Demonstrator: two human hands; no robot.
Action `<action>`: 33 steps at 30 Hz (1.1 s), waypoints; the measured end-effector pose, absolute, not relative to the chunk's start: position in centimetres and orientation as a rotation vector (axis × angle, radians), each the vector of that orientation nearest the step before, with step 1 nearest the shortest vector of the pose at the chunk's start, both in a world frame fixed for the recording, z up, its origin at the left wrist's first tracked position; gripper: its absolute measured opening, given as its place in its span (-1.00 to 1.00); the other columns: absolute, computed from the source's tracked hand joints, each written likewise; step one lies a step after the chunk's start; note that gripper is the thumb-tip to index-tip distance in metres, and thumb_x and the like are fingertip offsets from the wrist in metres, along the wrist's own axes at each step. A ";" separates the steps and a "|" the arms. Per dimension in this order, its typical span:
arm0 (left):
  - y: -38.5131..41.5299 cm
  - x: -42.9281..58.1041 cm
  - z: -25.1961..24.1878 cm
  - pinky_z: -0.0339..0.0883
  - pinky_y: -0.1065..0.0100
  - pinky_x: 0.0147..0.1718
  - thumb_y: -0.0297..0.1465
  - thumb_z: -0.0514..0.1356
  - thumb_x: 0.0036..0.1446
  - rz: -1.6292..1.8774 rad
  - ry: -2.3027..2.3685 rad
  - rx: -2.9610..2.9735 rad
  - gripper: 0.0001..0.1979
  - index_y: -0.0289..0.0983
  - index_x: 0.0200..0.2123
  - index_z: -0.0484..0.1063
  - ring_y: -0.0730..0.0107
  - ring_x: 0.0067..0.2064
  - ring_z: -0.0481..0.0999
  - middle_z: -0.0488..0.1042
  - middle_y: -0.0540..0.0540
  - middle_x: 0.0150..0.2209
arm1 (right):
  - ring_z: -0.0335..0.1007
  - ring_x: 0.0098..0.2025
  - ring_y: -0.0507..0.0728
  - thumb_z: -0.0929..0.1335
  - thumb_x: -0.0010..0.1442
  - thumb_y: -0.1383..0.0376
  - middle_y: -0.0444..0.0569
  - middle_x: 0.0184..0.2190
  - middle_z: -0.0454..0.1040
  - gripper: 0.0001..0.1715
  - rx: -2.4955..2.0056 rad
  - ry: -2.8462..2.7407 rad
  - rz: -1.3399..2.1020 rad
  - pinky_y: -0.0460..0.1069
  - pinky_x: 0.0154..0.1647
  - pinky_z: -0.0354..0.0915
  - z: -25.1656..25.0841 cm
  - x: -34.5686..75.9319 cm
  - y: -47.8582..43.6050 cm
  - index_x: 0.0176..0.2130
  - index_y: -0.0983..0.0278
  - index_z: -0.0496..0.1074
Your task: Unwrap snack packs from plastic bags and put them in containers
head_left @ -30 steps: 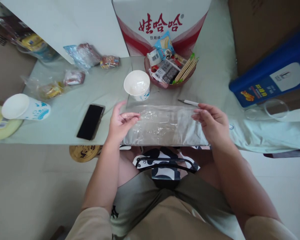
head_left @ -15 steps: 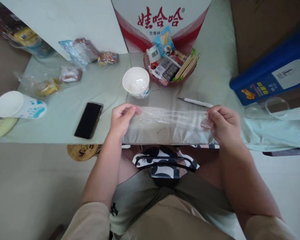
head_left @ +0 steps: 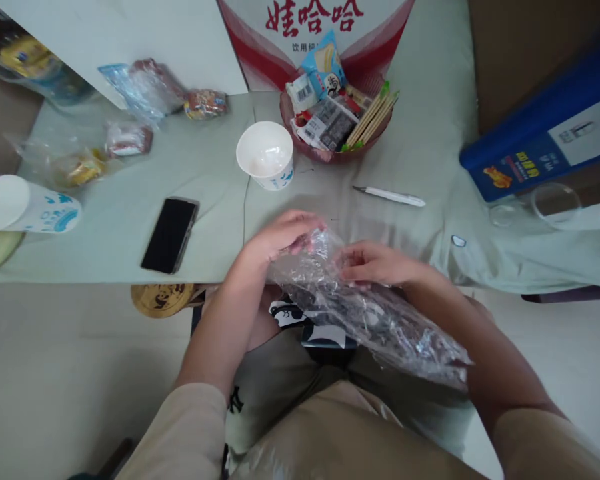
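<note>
A crumpled clear plastic bag (head_left: 375,320) hangs over the table's front edge and slants down across my lap toward the right forearm. My left hand (head_left: 295,233) is closed on its upper left corner, with the fingertips partly hidden by the film. My right hand (head_left: 373,262) pinches the film near the top, fingers curled, a short way right of the left hand. Beyond the hands stand a white paper cup (head_left: 267,157) with a blue print and, to its right, a white pen (head_left: 390,195) lying on the cloth.
A black phone (head_left: 170,235) lies left of my hands, with a tipped paper cup (head_left: 30,207) farther left. Behind are a pink bowl (head_left: 330,155) of packaged snacks, several wrapped foods and a printed carton (head_left: 260,47). A blue box (head_left: 535,143) and a clear plastic cup (head_left: 555,203) are at right.
The plastic was stretched flat between my widely spaced hands. Now both hands are close together and the bag droops over the table edge. The right hand moved left, the left hand slightly right.
</note>
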State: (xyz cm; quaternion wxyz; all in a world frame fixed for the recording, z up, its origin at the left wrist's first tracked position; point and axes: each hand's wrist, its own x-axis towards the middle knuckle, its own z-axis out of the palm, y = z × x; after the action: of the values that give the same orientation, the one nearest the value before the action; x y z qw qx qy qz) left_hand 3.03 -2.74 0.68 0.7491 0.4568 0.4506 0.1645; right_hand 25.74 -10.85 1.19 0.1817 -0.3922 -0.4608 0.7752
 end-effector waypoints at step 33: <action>-5.0 6.2 -1.4 0.57 0.19 -0.09 -0.11 0.58 -0.15 0.778 0.685 0.682 -0.45 -0.19 -0.20 0.43 0.13 -0.01 0.70 0.63 -0.13 0.06 | 0.12 -0.58 -0.04 0.45 0.16 0.03 -0.25 -0.59 0.28 -0.68 -1.520 -1.133 1.110 -0.07 -0.55 0.09 -1.3 26.2 -8.9 -0.30 0.22 0.43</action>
State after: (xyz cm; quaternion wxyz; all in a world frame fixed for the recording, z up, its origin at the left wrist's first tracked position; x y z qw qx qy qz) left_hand 6.17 -4.96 -1.38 0.8137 0.3195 0.3208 0.3646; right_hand 26.24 -8.94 -1.32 0.4549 -0.6162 -0.4593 0.4498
